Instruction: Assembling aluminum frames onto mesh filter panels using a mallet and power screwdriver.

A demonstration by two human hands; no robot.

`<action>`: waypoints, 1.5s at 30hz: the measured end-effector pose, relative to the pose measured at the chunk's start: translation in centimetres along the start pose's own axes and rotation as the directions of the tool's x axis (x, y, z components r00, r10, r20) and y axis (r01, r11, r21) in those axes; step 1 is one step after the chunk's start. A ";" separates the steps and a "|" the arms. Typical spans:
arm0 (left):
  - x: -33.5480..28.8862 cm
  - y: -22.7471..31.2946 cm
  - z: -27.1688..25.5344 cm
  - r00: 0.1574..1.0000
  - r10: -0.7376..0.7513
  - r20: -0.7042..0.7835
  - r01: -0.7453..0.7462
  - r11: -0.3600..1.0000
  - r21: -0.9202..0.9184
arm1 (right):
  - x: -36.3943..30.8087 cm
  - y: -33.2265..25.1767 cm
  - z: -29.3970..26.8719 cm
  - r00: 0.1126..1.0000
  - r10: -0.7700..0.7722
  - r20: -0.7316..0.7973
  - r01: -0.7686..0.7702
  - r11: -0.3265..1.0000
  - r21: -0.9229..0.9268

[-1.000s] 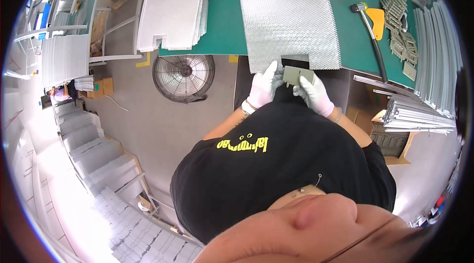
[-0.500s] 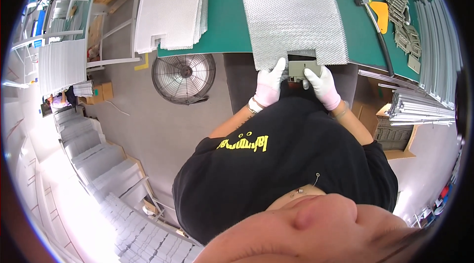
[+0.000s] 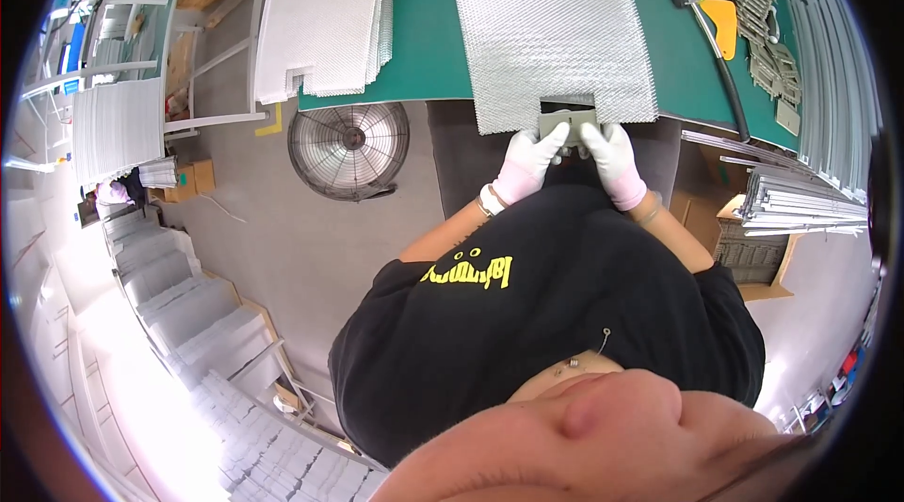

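A silvery mesh sheet (image 3: 554,22) lies on the green table with its notched end over the near edge. At that notch sits a small grey-beige plate (image 3: 569,125), pinched from both sides. My left hand (image 3: 532,161), in a white glove with a pink cuff, has its thumb on the plate's left part. My right hand (image 3: 614,161), gloved the same way, presses its thumb on the right part. The fingers of both hands curl underneath and are partly hidden. The plate's far edge meets the notch; how far it fits onto the mesh I cannot tell.
On the green table (image 3: 428,50), a stack of mesh sheets (image 3: 325,17) lies left. To the right are a black-handled hammer (image 3: 720,69), a yellow flat tool (image 3: 723,26) and a pile of beige plates (image 3: 767,40). A round fan (image 3: 350,149) and an open carton (image 3: 753,257) stand below.
The plate has moved left into line with the notch. My left hand has left the mesh corner and now grips the plate too. The mesh sheet has shifted slightly left.
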State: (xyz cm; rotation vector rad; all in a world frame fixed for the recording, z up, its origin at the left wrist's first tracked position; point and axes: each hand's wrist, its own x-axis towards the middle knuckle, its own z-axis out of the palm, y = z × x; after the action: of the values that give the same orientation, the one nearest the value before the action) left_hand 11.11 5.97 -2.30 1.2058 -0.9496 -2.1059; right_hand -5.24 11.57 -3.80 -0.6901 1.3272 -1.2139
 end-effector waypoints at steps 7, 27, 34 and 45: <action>-0.3 2.0 -1.0 0.992 -0.014 0.124 0.009 0.999 0.042 | -0.6 -1.7 -0.7 0.967 0.106 -0.232 -0.056 0.975 0.215; 8.7 15.4 2.0 0.508 0.245 0.826 -0.647 -0.524 0.554 | -0.6 -0.4 0.6 0.998 -0.049 -0.026 0.053 0.984 0.168; 4.6 9.6 6.2 0.609 0.301 0.734 -0.609 -0.416 0.676 | -1.7 0.5 -2.1 0.905 -0.114 -0.410 0.197 0.967 0.164; 2.9 8.9 6.6 0.685 0.289 0.669 -0.571 -0.358 0.739 | -2.9 -1.6 -1.1 0.885 -0.059 -0.461 0.228 0.920 0.319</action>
State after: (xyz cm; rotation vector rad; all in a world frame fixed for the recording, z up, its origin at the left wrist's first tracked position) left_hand 4.79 0.46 5.57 0.6875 -2.8610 -0.3579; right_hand -6.16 14.03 -1.55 -0.2477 1.3738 -1.7652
